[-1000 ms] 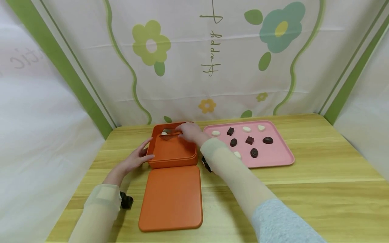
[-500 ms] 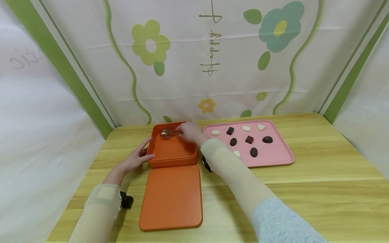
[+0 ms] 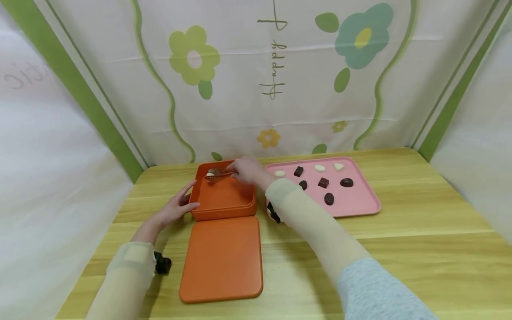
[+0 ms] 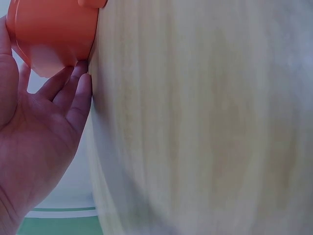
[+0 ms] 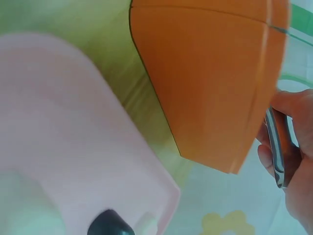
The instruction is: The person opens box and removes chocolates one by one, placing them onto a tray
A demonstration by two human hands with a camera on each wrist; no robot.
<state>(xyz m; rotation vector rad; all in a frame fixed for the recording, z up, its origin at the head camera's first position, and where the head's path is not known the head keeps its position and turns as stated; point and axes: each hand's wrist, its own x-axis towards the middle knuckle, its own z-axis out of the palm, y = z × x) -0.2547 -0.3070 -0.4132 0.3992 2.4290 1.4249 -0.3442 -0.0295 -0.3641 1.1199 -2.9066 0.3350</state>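
Observation:
My right hand (image 3: 249, 171) pinches metal tongs (image 3: 218, 171) over the back left part of an orange box (image 3: 224, 214). A small white chocolate piece (image 3: 210, 175) lies between the tips of the tongs. In the right wrist view, the rounded handle end of the tongs (image 5: 277, 152) sticks out of the hand beyond the box wall. My left hand (image 3: 174, 209) rests against the box's left side, thumb at the front corner. The left wrist view has its extended fingers touching the outer wall of the box (image 4: 56, 34).
An orange lid (image 3: 222, 260) lies flat on the wooden table (image 3: 320, 266), in front of the box. To the right is a pink tray (image 3: 362, 202) with several dark and white chocolates (image 3: 323, 182). A flower-printed cloth (image 3: 240, 111) stands behind.
The head view has shifted slightly. Both hands stay nearly in place, with the tongs still around the white piece. The right forearm now covers a white piece at the tray's near left.

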